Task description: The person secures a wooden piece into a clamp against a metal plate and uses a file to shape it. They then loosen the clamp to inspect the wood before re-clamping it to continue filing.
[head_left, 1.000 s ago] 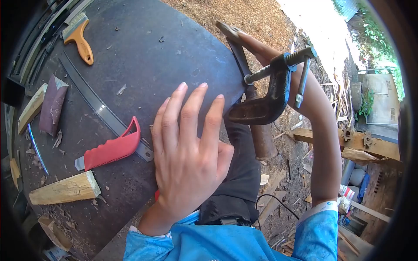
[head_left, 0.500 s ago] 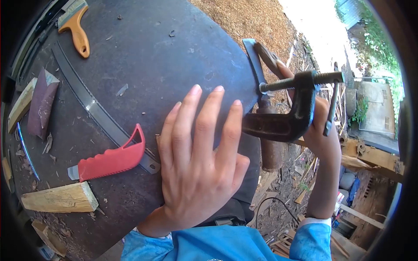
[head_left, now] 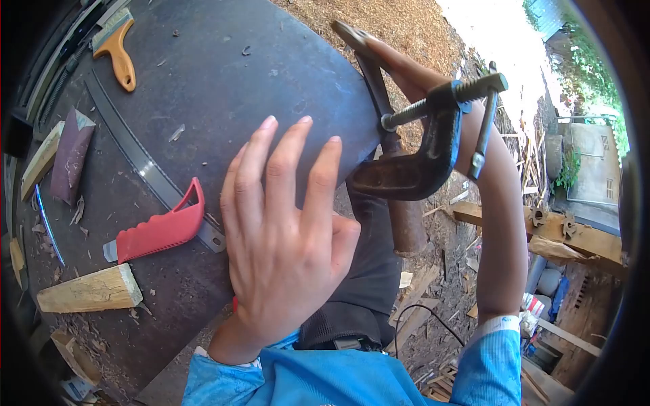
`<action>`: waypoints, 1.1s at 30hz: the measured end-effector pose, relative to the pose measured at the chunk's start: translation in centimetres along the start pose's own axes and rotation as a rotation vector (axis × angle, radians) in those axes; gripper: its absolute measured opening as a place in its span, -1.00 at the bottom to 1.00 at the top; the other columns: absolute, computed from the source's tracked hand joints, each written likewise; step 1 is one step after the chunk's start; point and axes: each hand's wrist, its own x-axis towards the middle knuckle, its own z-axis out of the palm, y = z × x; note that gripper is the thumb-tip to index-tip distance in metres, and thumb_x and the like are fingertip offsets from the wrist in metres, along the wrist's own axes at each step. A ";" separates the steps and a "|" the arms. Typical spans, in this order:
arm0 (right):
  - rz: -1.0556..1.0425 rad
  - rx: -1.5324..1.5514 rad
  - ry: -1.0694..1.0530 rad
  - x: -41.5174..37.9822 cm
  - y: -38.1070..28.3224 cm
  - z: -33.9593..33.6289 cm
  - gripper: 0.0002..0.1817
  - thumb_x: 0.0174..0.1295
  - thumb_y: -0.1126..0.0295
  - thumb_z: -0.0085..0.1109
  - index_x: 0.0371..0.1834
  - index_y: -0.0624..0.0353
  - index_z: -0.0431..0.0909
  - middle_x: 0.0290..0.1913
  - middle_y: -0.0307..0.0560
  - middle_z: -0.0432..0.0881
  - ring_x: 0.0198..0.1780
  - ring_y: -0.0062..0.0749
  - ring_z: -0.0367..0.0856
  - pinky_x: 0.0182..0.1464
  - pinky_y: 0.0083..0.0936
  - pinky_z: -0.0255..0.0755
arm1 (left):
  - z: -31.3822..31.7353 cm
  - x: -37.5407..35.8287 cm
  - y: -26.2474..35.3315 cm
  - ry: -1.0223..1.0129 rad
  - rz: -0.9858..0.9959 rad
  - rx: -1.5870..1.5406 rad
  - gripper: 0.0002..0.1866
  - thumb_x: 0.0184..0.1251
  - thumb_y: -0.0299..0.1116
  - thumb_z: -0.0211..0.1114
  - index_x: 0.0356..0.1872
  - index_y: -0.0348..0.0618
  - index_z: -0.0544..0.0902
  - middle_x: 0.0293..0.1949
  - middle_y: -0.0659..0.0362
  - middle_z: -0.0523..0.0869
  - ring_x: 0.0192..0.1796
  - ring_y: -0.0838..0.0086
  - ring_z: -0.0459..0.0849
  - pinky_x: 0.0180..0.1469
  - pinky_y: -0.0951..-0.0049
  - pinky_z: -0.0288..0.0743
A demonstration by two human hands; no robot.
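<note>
My left hand (head_left: 281,230) lies palm down over the near side of the dark tabletop (head_left: 223,81), its fingers spread and stretched out. At the table's right edge, a black C-clamp (head_left: 423,162) is fixed around a tool with a dark narrow blade (head_left: 374,84) and a rusty tube-like handle (head_left: 408,230). Behind the clamp, my right hand (head_left: 420,74) reaches along the blade, with its fingers closed on a flat brown piece (head_left: 349,35) at the blade's far end. The clamp hides part of this hand. Beside my left hand is a red-handled utility knife (head_left: 162,230).
A metal strip (head_left: 128,139) runs under the knife. Farther left lie a wood wedge (head_left: 91,289), folded sandpaper (head_left: 71,155), a pen (head_left: 47,227) and an orange-handled brush (head_left: 118,51). Past the table are sawdust (head_left: 386,27), wood scraps and a timber beam (head_left: 542,227).
My right hand has slid away from me along the blade with the brown piece, its arm stretching farther out. The view has shifted slightly; my left hand stays spread on the table side.
</note>
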 end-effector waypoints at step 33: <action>0.236 0.282 -0.197 -0.5 -2.6 -0.9 -0.29 0.67 0.14 0.04 0.72 0.34 0.19 0.73 0.20 0.22 0.76 -0.14 0.14 0.75 -0.15 0.04 | -0.6 0.8 -0.7 -0.109 0.011 -0.087 -0.34 0.12 -0.36 0.28 0.35 -0.19 0.66 0.46 -0.10 0.53 0.57 -0.13 0.38 0.59 -0.18 0.32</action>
